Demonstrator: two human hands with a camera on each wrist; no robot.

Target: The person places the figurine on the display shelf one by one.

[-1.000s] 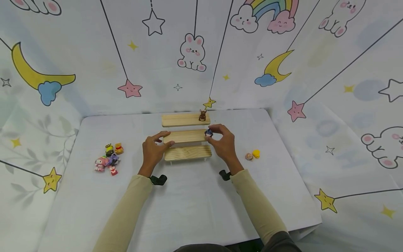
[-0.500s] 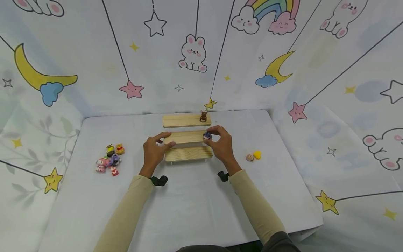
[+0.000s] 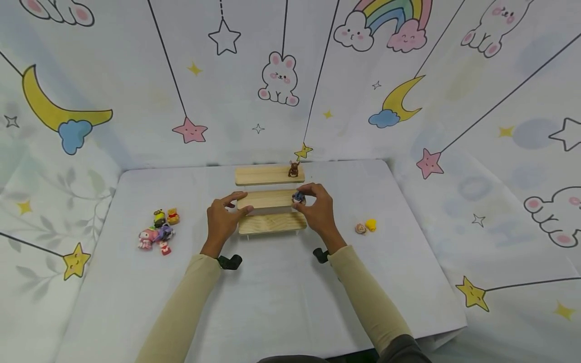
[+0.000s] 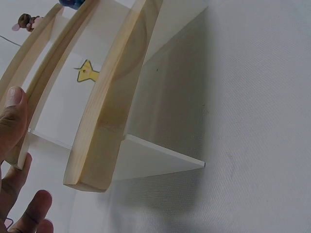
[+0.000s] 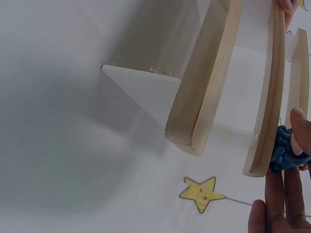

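A three-step wooden rack stands at the table's far side. My left hand point(image 3: 221, 222) grips the left end of its middle plank point(image 3: 265, 199), thumb point(image 4: 14, 116) at the front edge. At that plank's right end, my right hand point(image 3: 321, 214) pinches a small blue figurine point(image 3: 298, 197) between thumb and fingers. In the right wrist view the blue figurine point(image 5: 281, 151) sits right at the plank's surface, partly hidden by the thumb. A brown animal figurine point(image 3: 293, 170) stands on the right of the back plank point(image 3: 260, 175). Lowest and nearest is the front plank point(image 3: 272, 223).
Several small figurines, among them a pink one point(image 3: 146, 238) and a yellow bear point(image 3: 173, 216), lie in a cluster on the left of the white-covered table point(image 3: 272, 302). To the right are a round tan piece point(image 3: 360, 228) and a yellow piece point(image 3: 370, 225). White triangular supports point(image 4: 155, 160) hold the rack.
My right hand has moved slightly left, bringing the blue figurine further in over the middle plank's right end. The left hand keeps its grip on the plank.
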